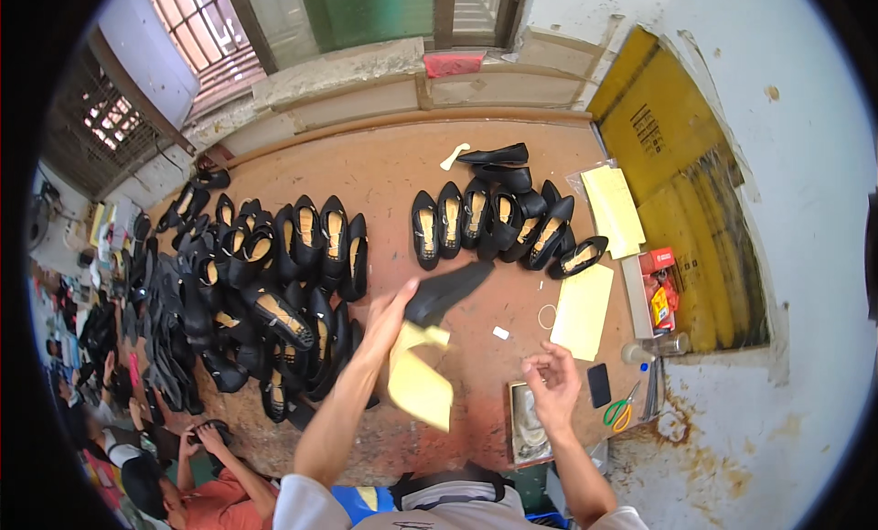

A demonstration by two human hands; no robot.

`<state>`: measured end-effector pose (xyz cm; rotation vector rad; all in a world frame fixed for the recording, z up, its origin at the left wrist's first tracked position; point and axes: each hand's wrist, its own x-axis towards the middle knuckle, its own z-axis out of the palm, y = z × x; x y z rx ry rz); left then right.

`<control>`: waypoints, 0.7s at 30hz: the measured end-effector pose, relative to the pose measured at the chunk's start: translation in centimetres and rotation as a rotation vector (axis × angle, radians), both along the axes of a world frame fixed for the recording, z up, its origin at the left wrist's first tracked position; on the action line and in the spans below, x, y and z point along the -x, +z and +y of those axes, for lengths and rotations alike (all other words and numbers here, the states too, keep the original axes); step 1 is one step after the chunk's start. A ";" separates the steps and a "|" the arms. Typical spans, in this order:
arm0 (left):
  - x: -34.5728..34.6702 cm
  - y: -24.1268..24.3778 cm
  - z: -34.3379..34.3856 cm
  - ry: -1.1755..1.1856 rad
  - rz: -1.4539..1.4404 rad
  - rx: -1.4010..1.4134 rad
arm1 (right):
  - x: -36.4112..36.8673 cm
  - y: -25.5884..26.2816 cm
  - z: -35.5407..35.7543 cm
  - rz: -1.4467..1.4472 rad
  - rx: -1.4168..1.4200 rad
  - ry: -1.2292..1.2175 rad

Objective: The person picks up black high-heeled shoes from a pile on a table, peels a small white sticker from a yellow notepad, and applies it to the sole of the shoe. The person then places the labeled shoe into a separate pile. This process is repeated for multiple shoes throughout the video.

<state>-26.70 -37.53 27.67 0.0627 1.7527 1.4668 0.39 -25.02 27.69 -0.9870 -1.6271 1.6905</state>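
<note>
My left hand (391, 317) grips a black pointed shoe (449, 290), toe towards the upper right. From below the shoe hangs a yellow sheet-like piece (422, 389), blurred; whether it is held or attached I cannot tell. My right hand (554, 382) has loosely bent fingers with nothing visible in them. It is above a shallow box (514, 427) with whitish contents, partly hidden by my wrist. Close to its fingertips is a stack of yellow sheets (583, 310). A small white piece (501, 332) and a thin ring (547, 317) lie on the brown tabletop (391, 166).
Black shoes crowd the table's left side (274, 310), and more stand at the back right (477, 214). Scissors (622, 415), a phone (599, 385) and a box of small packets (641, 297) line the right edge. Someone in a red top (219, 499) works at lower left.
</note>
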 end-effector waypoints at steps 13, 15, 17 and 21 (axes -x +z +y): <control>-14.5 9.2 -13.1 0.380 -0.846 -0.434 | -0.6 10.4 -6.6 0.010 -0.369 0.289; -15.1 9.4 -13.6 0.362 -0.908 -0.513 | -1.1 11.0 -7.4 -0.032 -0.448 0.276; -15.5 8.3 -14.4 0.277 -1.022 -0.717 | -0.9 11.5 -8.1 -0.035 -0.687 0.155; -16.5 2.2 -17.1 0.131 -0.956 -1.011 | -1.1 11.0 -7.8 -0.104 -0.736 -0.084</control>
